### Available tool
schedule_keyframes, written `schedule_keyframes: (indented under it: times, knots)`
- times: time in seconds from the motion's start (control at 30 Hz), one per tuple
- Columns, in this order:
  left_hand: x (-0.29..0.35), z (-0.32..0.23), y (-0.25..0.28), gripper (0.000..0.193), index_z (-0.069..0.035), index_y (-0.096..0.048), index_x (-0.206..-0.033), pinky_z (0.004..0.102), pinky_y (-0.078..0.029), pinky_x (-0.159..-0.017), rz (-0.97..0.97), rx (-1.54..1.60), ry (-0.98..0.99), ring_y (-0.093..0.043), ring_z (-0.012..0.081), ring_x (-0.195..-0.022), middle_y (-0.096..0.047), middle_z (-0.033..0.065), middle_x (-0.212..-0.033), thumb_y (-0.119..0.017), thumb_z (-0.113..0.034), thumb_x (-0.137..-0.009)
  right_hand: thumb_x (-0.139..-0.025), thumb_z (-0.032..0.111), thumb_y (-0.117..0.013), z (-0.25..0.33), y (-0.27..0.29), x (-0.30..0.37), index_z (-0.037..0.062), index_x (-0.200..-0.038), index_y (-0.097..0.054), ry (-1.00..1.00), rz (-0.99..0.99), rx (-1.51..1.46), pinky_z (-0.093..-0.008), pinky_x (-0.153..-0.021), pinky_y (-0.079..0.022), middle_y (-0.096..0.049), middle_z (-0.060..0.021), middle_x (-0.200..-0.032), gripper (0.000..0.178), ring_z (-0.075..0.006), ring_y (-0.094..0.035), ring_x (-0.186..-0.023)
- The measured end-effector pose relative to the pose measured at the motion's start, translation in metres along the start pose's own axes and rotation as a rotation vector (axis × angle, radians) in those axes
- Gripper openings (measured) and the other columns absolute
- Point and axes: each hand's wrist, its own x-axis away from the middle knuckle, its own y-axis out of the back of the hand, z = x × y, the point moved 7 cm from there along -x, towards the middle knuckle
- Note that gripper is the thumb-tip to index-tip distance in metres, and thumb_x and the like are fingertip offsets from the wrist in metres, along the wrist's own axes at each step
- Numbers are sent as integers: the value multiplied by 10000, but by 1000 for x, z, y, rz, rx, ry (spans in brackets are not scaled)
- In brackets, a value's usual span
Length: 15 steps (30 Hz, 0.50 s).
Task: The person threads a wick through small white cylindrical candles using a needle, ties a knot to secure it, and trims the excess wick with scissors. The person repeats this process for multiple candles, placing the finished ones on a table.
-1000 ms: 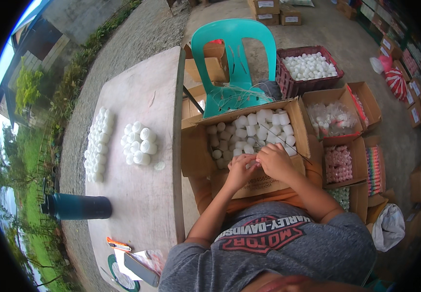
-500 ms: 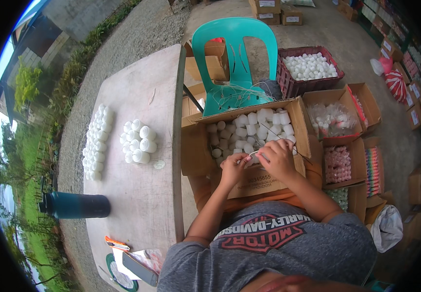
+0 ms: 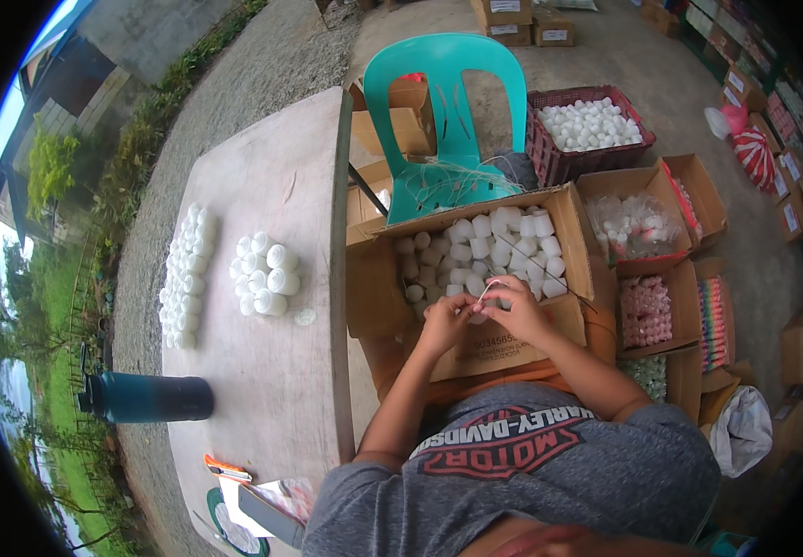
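Above the near part of an open cardboard box [image 3: 503,351], my left hand [image 3: 450,321] and my right hand [image 3: 518,312] meet, fingertips pinched together. Between them is a thin white cord [image 3: 487,291], a short bent length of it rising over the fingers. Its ends are hidden by my fingers. Small white plastic cups [image 3: 481,247] fill the box just beyond my hands, lying at all angles. A thin dark rod or wire [image 3: 536,265] slants across the box, passing close to my right hand.
On the table [image 3: 262,390] at left stand white cup rows [image 3: 188,278], a smaller cup cluster [image 3: 265,275], and a dark blue bottle [image 3: 146,397]. A cutter [image 3: 228,467] lies nearer. Ahead are a green chair [image 3: 448,121] and a crate [image 3: 592,130]; boxes [image 3: 647,311] line the right.
My hands have drawn closer together, the right one shifting left and slightly down. The white cord now sticks up in a bend instead of lying stretched between them.
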Motion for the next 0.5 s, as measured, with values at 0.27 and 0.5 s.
schedule_keyframes:
  times: [0.27, 0.5]
  knots:
    - [0, 17, -5, 205, -19, -620, -955, 306, -472, -733, -147, 412, 138, -639, 170, -803, -676, 94, -840, -679, -160, -818, -718, 162, -724, 0, -1, 2, 85, -773, -636, -30, -32, -9, -383, -856, -410, -587, -71, -1035, 129, -288, -519, -989]
    - [3, -11, 1, 262, 1, -565, -1011, 309, -486, -733, -261, 91, 9, -642, 228, -811, -672, 128, -815, -679, -118, -807, -731, 159, -693, 29, 5, 5, 127, -794, -613, 9, -235, 290, -436, -865, -342, -510, -46, -1195, 107, -298, -439, -1067]
